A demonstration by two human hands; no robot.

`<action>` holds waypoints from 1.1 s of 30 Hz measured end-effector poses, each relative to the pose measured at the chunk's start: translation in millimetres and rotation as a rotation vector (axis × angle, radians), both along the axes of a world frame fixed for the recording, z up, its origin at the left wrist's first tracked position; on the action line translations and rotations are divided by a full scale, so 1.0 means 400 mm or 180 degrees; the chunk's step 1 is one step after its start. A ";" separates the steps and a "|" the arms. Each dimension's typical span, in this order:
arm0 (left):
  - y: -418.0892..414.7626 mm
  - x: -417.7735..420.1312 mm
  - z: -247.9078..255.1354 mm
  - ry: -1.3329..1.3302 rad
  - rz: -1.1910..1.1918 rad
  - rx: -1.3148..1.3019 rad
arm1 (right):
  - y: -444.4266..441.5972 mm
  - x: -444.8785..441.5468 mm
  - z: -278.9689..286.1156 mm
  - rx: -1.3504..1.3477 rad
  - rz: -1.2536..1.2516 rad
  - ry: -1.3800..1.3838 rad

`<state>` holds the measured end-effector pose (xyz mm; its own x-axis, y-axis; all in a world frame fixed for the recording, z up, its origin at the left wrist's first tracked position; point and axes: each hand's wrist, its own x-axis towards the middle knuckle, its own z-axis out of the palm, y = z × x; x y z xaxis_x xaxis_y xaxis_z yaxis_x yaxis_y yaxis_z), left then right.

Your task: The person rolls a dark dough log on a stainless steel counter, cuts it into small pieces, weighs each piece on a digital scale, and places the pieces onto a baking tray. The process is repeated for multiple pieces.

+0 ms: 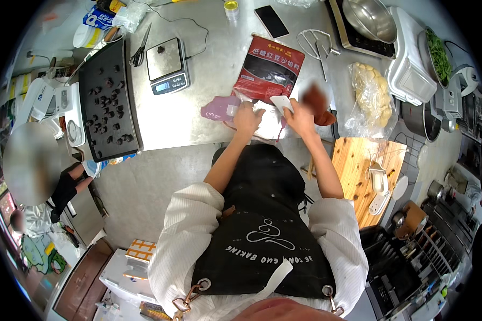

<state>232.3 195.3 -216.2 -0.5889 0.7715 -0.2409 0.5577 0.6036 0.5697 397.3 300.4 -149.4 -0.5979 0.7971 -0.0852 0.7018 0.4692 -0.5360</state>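
My left hand [247, 119] holds the edge of an open plastic wrapper whose white inside [268, 122] faces up near the table's front edge. A purple package part [218, 108] lies left of that hand. In my right hand [300, 117] is a white plastic scraper [282, 104], tilted over the wrapper. Just behind both hands lies a red bag of red bean paste filling [270, 66]. A reddish-brown cloth or lump [324, 117], partly blurred, sits right of my right hand, beside a knife's black handle [334, 124].
A black tray [132, 120] of dark lumps stands at the left, with scissors [140, 48] and a digital scale [169, 84] near it. A phone [272, 21], a mixer paddle [317, 40] and bagged dough balls [370, 94] lie farther right. Another person [64, 192] is at far left.
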 end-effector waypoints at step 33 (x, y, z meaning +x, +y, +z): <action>-0.338 -0.600 -0.109 0.0049 -0.0226 0.1710 | -0.387 -0.691 -0.095 -0.0183 0.0258 -0.0470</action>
